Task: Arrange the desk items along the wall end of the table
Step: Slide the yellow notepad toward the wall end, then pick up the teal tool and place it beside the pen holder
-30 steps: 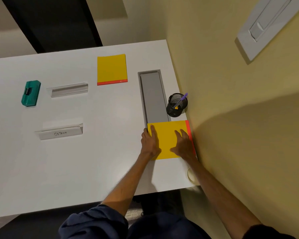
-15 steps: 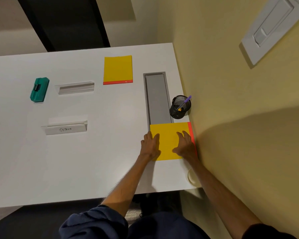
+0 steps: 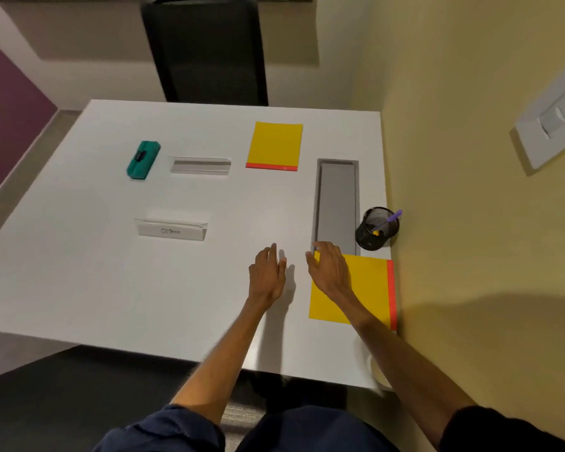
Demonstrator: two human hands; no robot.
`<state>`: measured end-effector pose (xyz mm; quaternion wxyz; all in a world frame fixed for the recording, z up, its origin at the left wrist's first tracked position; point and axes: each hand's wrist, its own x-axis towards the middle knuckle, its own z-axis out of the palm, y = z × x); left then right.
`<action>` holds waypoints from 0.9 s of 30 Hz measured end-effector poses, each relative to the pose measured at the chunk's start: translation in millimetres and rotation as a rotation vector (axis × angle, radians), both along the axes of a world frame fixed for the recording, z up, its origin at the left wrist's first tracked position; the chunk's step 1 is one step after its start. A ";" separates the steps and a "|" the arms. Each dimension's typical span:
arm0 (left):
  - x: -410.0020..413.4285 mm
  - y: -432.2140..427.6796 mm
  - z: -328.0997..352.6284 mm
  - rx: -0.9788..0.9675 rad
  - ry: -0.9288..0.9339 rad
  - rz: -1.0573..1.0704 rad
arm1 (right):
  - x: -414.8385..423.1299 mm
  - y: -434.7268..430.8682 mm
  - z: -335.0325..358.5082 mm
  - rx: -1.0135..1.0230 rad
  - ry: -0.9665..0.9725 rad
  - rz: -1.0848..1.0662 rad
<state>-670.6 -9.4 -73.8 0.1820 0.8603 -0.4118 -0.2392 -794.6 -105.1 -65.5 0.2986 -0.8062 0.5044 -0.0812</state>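
Neither hand grips anything. The left hand [image 3: 268,275], fingers spread, hovers over bare white table [image 3: 79,272] at lower centre; the right hand [image 3: 329,269], also spread and empty, lies over the near-left corner of the yellow rectangular notepad with a red binding strip [image 3: 369,288]. This notepad lies flat at lower right, its red strip against the yellow wall [image 3: 470,190], just below the black mesh pen cup [image 3: 376,229]. It appears placed. Four items lie well apart from the wall: a second yellow notepad [image 3: 274,145] at upper centre, two clear acrylic name holders [image 3: 200,165] [image 3: 172,230], and a green rectangular eraser [image 3: 143,159] at upper left. The next move probably calls for reaching up-frame to the second notepad, the nearest, and sliding it toward the wall.
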 end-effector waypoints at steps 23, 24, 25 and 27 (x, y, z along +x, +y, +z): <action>146.4 255.9 107.2 -0.134 -0.265 0.572 | 197.0 203.7 98.6 -0.047 -0.315 0.492; 151.0 273.1 114.6 -0.143 -0.290 0.584 | 203.2 219.9 106.0 -0.049 -0.335 0.501; 155.0 291.1 122.2 -0.151 -0.312 0.596 | 208.8 237.2 113.1 -0.049 -0.358 0.509; 162.2 327.1 137.0 -0.169 -0.347 0.617 | 219.6 271.8 124.9 -0.055 -0.404 0.532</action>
